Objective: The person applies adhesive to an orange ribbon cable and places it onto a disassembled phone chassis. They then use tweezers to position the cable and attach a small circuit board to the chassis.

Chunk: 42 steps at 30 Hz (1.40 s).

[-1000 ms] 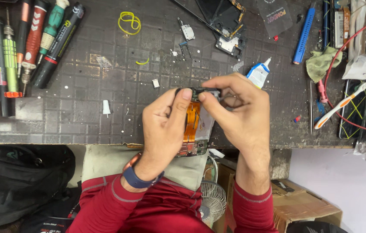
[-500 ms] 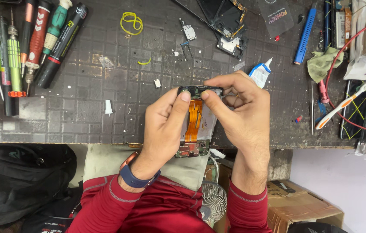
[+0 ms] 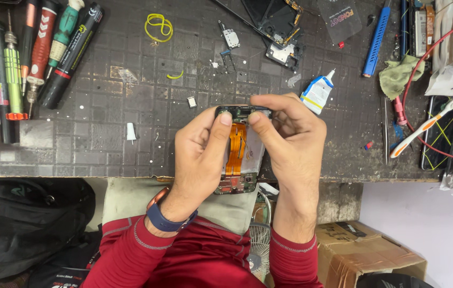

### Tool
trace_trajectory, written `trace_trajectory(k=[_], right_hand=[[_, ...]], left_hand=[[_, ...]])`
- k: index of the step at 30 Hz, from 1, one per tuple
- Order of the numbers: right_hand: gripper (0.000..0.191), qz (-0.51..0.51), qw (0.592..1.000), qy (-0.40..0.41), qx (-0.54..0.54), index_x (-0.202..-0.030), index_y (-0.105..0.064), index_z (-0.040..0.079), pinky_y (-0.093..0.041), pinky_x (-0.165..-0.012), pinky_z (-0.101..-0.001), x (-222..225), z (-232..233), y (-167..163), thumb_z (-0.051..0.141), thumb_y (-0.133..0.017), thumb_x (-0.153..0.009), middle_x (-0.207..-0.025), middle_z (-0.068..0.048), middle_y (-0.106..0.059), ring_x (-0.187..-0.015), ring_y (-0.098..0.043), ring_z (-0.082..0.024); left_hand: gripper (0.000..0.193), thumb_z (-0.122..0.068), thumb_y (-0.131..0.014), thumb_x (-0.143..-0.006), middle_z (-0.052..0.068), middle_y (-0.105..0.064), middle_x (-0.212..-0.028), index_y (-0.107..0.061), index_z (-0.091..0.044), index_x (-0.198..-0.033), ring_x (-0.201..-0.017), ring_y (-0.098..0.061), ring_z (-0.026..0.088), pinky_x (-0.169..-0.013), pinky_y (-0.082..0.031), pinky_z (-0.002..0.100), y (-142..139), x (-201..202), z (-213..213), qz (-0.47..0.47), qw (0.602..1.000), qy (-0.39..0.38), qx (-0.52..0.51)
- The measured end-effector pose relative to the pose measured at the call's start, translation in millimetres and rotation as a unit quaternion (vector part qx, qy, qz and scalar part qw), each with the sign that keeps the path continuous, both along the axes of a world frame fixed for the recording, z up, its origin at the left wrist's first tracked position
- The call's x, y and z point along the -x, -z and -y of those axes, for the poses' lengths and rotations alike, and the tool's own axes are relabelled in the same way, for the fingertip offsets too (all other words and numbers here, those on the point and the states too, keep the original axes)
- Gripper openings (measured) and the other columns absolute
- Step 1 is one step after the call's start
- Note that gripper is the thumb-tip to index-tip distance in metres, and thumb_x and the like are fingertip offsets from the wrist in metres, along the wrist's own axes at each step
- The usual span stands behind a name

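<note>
Head view | we grip the opened phone (image 3: 240,152) above the counter (image 3: 104,133) edge | left hand (image 3: 200,154), right hand (image 3: 290,144) pinch its top | back off, orange flex cable (image 3: 235,149) exposed, reassembly remaining.

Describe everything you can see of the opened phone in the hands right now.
The opened phone is held upright over the near edge of the dark work mat, its back cover off. An orange flex cable runs down its middle over a pale metal plate, with a green circuit board at the bottom end and a dark top edge. The left hand and right hand grip its sides, thumbs pressing the top.
</note>
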State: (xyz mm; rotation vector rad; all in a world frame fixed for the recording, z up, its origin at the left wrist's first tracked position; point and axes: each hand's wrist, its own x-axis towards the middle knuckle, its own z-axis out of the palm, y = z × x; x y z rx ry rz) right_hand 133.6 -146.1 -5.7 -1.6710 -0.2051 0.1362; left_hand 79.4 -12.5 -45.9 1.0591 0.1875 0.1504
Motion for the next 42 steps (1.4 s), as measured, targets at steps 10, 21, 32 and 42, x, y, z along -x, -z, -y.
trace_trajectory(k=[10, 21, 32, 42], right_hand=[[0.023, -0.005, 1.0, -0.003, -0.018, -0.124, -0.068, -0.004, -0.048, -0.09, -0.0229, 6.0, 0.4, 1.6, 0.001, -0.07, -0.102, -0.108, 0.0, -0.061, -0.102, -0.061, -0.008], [0.035, 0.021, 0.999, 0.018, 0.026, -0.141, -0.057, -0.004, -0.049, -0.107, -0.0276, 20.8, 0.1, 4.3, 0.013, -0.057, -0.111, -0.133, -0.008, -0.065, -0.12, -0.061, -0.013], [0.052, 0.081, 0.994, 0.051, 0.056, -0.154, -0.045, -0.003, -0.049, -0.116, -0.0331, 38.5, -6.6, 11.6, 0.02, -0.063, -0.111, -0.146, -0.012, -0.051, -0.128, -0.057, -0.017], [0.097, 0.189, 0.9, 0.09, 0.384, -0.148, -0.033, -0.005, -0.035, -0.109, -0.0532, 105.6, -21.8, 12.8, 0.022, -0.087, -0.072, -0.138, -0.025, -0.044, -0.127, -0.043, -0.041]], left_hand=[[0.032, -0.017, -0.049, -0.115, 0.007, -0.073, -0.112, -0.066, 0.006, -0.129, -0.101, -0.066, 0.007, -0.089, -0.055, 0.025, -4.3, -0.8, -0.7, 0.0, 0.999, 0.018, 0.035], [0.029, -0.016, -0.051, -0.113, 0.005, -0.073, -0.111, -0.066, 0.005, -0.127, -0.099, -0.064, 0.005, -0.086, -0.055, 0.023, -4.0, -0.5, 1.7, -0.004, 1.0, 0.006, 0.007], [0.03, -0.016, -0.048, -0.115, 0.005, -0.073, -0.112, -0.065, 0.005, -0.129, -0.102, -0.064, 0.006, -0.088, -0.054, 0.023, -5.4, -1.0, 1.3, 0.006, 1.0, 0.002, 0.03], [0.032, -0.02, -0.048, -0.116, 0.006, -0.071, -0.115, -0.062, 0.005, -0.13, -0.104, -0.065, 0.009, -0.092, -0.053, 0.026, 6.6, 12.5, -0.6, 0.018, 0.993, -0.086, 0.084]])
